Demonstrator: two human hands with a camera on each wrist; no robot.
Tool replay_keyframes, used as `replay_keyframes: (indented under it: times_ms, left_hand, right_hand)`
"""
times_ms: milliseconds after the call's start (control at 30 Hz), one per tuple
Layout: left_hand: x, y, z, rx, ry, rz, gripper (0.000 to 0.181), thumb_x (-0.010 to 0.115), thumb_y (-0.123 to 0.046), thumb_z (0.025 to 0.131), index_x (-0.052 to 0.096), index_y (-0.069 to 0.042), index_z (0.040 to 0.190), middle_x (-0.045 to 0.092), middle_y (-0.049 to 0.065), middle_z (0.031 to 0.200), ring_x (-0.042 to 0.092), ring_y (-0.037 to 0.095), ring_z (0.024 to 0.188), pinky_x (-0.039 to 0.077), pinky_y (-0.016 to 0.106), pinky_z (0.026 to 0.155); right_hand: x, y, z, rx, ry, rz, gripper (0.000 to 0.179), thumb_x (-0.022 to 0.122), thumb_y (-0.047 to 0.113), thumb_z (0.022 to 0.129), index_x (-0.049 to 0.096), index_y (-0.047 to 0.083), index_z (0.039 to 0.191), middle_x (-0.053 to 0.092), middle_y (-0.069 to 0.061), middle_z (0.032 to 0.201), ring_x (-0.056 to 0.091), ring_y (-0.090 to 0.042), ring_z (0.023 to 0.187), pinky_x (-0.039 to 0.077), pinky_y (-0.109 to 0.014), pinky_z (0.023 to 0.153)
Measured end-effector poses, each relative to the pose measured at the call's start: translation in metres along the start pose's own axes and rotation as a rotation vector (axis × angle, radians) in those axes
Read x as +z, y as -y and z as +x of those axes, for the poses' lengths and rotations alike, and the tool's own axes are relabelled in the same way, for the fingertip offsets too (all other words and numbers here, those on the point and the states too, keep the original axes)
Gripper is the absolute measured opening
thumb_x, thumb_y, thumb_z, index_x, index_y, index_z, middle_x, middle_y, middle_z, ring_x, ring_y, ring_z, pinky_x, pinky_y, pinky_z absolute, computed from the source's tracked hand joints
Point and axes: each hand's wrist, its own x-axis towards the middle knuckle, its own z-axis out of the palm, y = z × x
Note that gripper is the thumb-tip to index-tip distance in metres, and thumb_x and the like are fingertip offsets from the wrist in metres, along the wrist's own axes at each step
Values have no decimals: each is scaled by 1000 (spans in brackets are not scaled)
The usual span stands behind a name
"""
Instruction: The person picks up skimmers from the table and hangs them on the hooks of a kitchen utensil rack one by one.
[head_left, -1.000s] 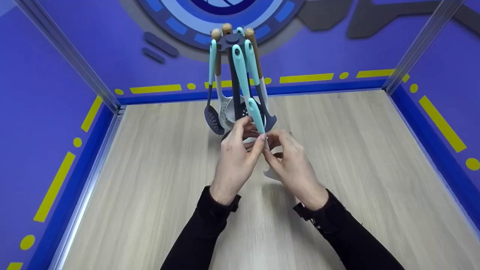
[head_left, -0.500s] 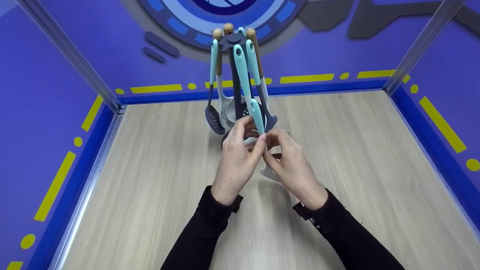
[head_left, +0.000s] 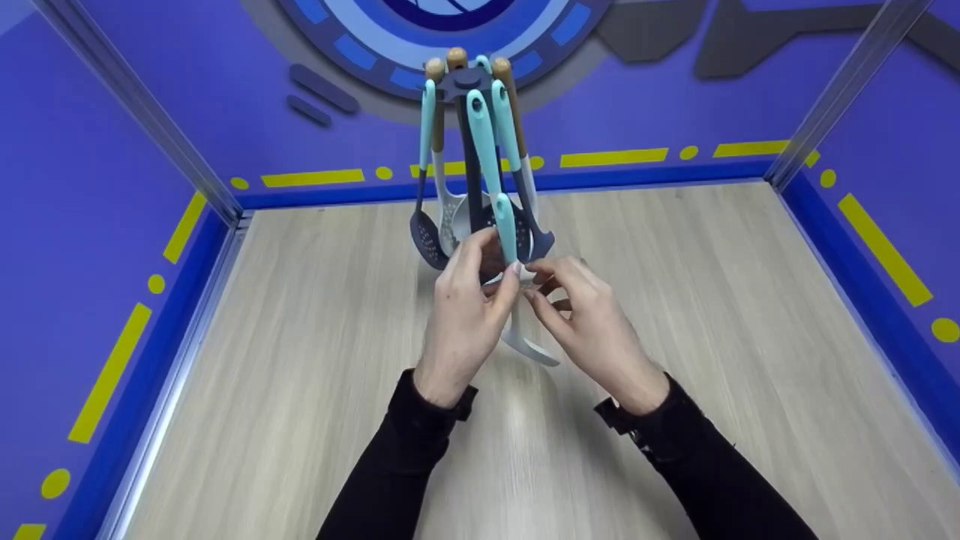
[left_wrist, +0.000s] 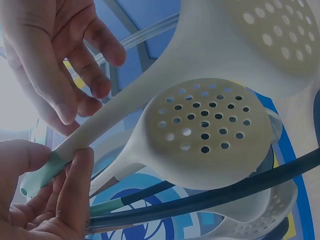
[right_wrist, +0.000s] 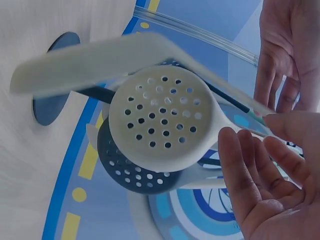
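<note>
My left hand [head_left: 469, 300] pinches a white slotted turner [head_left: 531, 351] near the lower end of its mint handle [head_left: 505, 225]. The handle points up and the white head hangs below, curving to the right. In the left wrist view the thumb and fingers close around the mint end, and the turner's [left_wrist: 125, 100] holed head reaches the upper right. Just right of the handle, my right hand [head_left: 600, 322] has relaxed fingers, palm facing the turner. The right wrist view shows its fingers [right_wrist: 240, 170] loosely extended beside the shaft of the turner [right_wrist: 90, 60], seen side-on.
Behind the hands stands a dark rack [head_left: 466, 79] hung with several utensils with mint or wooden handles. A white round skimmer [left_wrist: 205, 120] hangs at its front, close to the held turner. A dark slotted spoon [head_left: 427, 240] hangs left. Blue panels enclose the wooden table [head_left: 315, 360].
The turner has rotated, so its head now points right and shows as a thin curve; its handle stands straighter. My right fingers have loosened and shifted slightly right. My left hand moved slightly left.
</note>
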Motion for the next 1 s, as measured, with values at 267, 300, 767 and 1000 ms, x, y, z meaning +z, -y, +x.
replay_keyframes:
  times_ms: [267, 300, 767, 1000]
  left_hand:
    - [-8, 1, 4, 5, -10, 25, 42, 73, -13, 116, 65, -3, 156, 76, 13, 131, 82, 19, 111, 70, 23, 94]
    - [-9, 1, 4, 8, -10, 31, 42, 73, -14, 116, 65, -3, 156, 77, 13, 131, 83, 20, 111, 70, 23, 94]
    - [-21, 2, 11, 12, 9, 39, 42, 72, -12, 116, 65, -4, 157, 76, 12, 128, 86, 20, 110, 71, 23, 92]
    - [-28, 2, 17, 2, 0, 68, 42, 72, -11, 116, 66, -4, 156, 76, 13, 131, 85, 21, 110, 70, 23, 93]
  right_hand:
    - [-6, -6, 4, 8, 47, -43, 30, 76, 11, 115, 74, 7, 145, 77, -10, 128, 81, -28, 116, 74, -37, 91]
    - [-7, -7, 4, 8, 51, -49, 30, 75, 11, 115, 74, 7, 146, 77, -11, 129, 81, -30, 117, 74, -38, 91]
    - [-17, -26, 8, 28, 102, -205, 35, 77, 18, 115, 74, 9, 149, 77, -14, 138, 78, -34, 124, 71, -48, 99]
    - [-22, -36, 9, 48, 130, -306, 39, 77, 23, 114, 72, 9, 151, 77, -15, 145, 76, -38, 132, 67, -57, 108]
